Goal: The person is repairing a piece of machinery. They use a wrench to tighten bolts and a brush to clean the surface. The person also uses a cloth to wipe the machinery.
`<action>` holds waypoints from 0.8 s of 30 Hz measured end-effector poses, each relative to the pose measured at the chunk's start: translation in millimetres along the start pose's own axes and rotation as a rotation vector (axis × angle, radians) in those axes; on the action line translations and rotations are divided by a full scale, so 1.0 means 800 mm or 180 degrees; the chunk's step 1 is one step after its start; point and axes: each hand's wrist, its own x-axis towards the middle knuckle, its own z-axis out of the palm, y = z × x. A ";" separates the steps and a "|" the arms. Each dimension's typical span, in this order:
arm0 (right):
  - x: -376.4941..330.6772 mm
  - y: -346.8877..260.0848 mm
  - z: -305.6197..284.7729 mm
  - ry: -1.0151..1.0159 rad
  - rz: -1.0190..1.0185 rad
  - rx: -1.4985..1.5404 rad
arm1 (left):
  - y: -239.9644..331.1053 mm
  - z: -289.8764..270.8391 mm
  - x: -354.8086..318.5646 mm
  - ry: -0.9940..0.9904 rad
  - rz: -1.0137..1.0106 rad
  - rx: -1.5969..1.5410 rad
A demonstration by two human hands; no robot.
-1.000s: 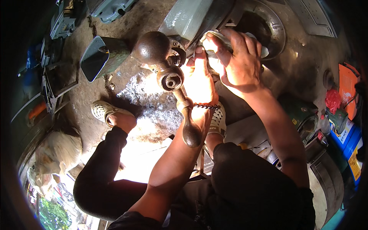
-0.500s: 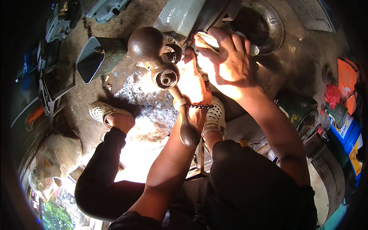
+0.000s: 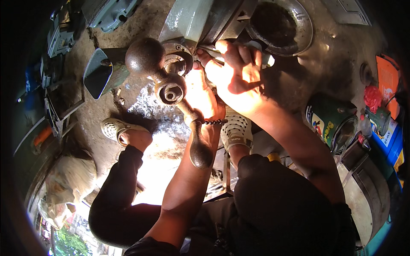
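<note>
In front of your left wrist hangs the dark metal crank handle with a round ball and a teardrop-shaped grip (image 3: 145,56), screening part of your left hand (image 3: 200,87) from view. It joins the grey metal machine body with a long smooth casing (image 3: 185,19), which lies at the top, just ahead of both your hands. Your right hand (image 3: 237,74) has its fingers curled over a pale, crumpled cloth (image 3: 268,60) beside the machine's lower edge; your left has its thumb up against that edge, but its other fingers are hidden, so you cannot tell what it grips. A hollow, squarish grey metal tube (image 3: 104,70) lies left of the crank, with a small dark lump inside. Of the containers, the round metal basin with a shiny rim (image 3: 310,30) is dark within, its contents unclear; at right a dark green drum (image 3: 329,121) lies tipped over, and a blue tub with a white label (image 3: 389,143) stands near the orange case (image 3: 388,83). Compared with half a second ago, your right hand's foremost fingertip is nearer your left thumb, less cloth shows between its fingers, and the crank sits further left in view.
</note>
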 end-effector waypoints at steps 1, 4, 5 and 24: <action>0.000 0.000 0.001 0.0053 -0.0021 0.0019 | -0.001 -0.002 -0.003 -0.0102 0.0346 0.0618; 0.000 -0.003 0.003 0.0112 -0.0021 0.0021 | 0.000 -0.007 0.000 -0.0101 0.0195 0.0445; 0.001 -0.004 0.004 0.0112 -0.0017 0.0013 | 0.001 -0.009 0.000 -0.0016 0.0028 0.0259; -0.012 -0.012 0.017 0.0250 0.0056 0.0167 | -0.023 -0.064 -0.002 -0.0005 -0.0014 0.0489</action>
